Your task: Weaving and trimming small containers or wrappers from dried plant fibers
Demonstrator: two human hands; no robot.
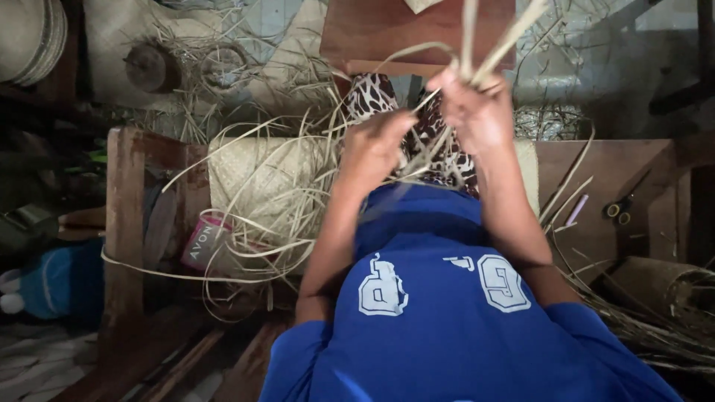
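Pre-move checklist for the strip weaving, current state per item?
1. Right hand grips the bundle of pale strips: ok.
2. Left hand on the strands near the patterned cloth: ok, exact grip cannot tell.
3. Strips free of tangles: not ok, loose loops sprawl over the woven mat.
4. Scissors clear of both hands, on the wooden bench: ok.
5. Strip ends undamaged: cannot tell.

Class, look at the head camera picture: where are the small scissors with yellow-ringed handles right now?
The small scissors with yellow-ringed handles lie at the right side of the head view on the brown wooden bench, beside a thin pale purple stick, well right of the right hand.
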